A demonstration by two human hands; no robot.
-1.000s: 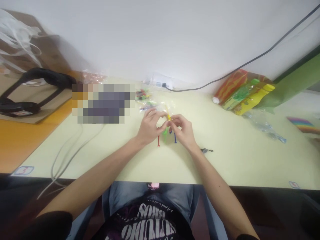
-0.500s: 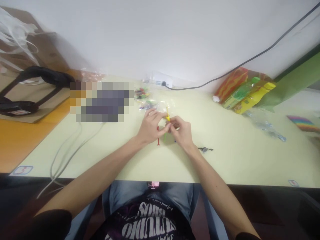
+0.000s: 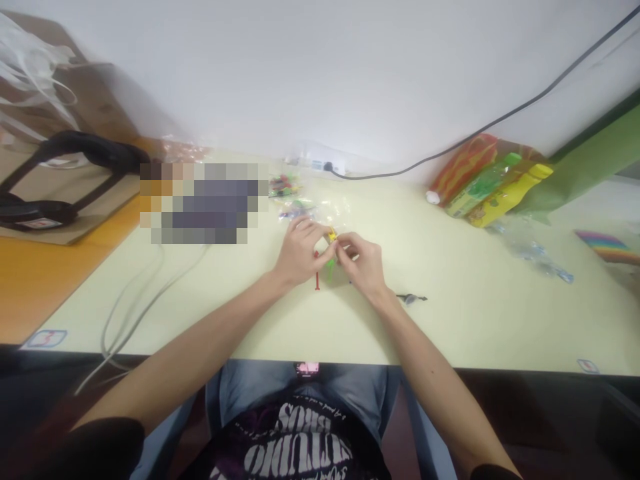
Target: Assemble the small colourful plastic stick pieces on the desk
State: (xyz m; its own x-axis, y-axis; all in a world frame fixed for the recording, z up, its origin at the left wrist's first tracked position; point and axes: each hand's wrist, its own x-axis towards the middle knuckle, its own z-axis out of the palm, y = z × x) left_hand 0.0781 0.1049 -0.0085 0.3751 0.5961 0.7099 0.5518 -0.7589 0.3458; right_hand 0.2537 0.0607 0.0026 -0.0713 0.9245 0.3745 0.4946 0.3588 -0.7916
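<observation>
Between the fingertips of both hands is a small yellow plastic piece (image 3: 333, 235), its lower part hidden by the fingers. My left hand (image 3: 303, 252) pinches it from the left with thumb and fingers. From the right, the thumb and curled fingers of my right hand (image 3: 361, 263) close on it too. Just below lie a red plastic stick (image 3: 317, 280) and a green plastic piece (image 3: 330, 269) on the table. A bit of blue shows by the right hand, mostly covered. To the right of that wrist is a small black piece with a pointed end (image 3: 412, 299).
Behind the hands are clear plastic bags (image 3: 300, 210) and a pile of coloured plastic pieces (image 3: 285, 185). Bottles (image 3: 487, 193) lie at the back right beside a crumpled clear wrapper (image 3: 535, 257). White cables (image 3: 135, 313) hang over the table's front left edge.
The yellow piece has turned in my fingers; its long upright end no longer points up. More of the green piece shows below. Both hands stay nearly in place.
</observation>
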